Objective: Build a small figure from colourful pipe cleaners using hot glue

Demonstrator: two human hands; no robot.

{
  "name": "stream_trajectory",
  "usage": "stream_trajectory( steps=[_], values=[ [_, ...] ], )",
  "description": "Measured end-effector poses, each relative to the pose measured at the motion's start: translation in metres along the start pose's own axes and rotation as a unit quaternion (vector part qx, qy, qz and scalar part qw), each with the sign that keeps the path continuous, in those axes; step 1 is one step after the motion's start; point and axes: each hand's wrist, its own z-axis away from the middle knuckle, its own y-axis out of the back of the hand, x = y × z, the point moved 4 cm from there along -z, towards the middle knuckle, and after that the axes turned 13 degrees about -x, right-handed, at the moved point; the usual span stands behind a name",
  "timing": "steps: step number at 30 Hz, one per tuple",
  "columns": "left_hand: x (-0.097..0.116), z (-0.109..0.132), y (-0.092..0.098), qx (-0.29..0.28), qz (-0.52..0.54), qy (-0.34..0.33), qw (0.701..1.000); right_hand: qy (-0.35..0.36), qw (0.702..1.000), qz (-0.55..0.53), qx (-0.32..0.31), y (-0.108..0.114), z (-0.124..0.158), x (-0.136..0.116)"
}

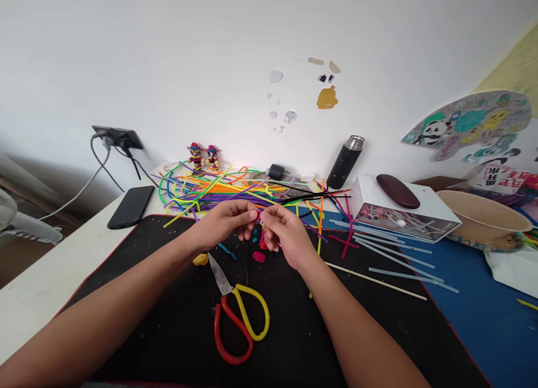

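The left hand (231,218) and right hand (290,232) meet at the fingertips, each in a narrow pinch on a small magenta piece (258,215). The piece sits between the hands, neither clearly nearer; its long axis cannot be determined. A magenta lump (259,257) lies below on the black mat (302,335). Scissors (227,290) lie nearer the body, blades pointing away.

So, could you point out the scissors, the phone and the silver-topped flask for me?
Scissors (227,290), head view: the metal by the pivot.
Phone (130,207), head view: middle of its upper face.
Silver-topped flask (344,164), head view: middle of its black body.
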Motion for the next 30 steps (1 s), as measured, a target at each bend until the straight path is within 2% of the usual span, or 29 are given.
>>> stream_trajectory(
  steps=[14, 24, 30],
  values=[
    [0.002, 0.003, -0.001, 0.003, -0.019, 0.003, 1.0, -0.012, 1.0, -0.007, -0.019, -0.003, 0.0, 0.007],
    [0.004, 0.003, 0.001, 0.011, -0.126, 0.022, 0.992, -0.014, 0.999, 0.012, -0.032, -0.001, -0.003, 0.015],
    [-0.001, 0.003, 0.002, 0.0, -0.12, 0.038, 0.992, -0.017, 0.999, 0.028, -0.041, 0.001, -0.004, 0.018]
  ],
)
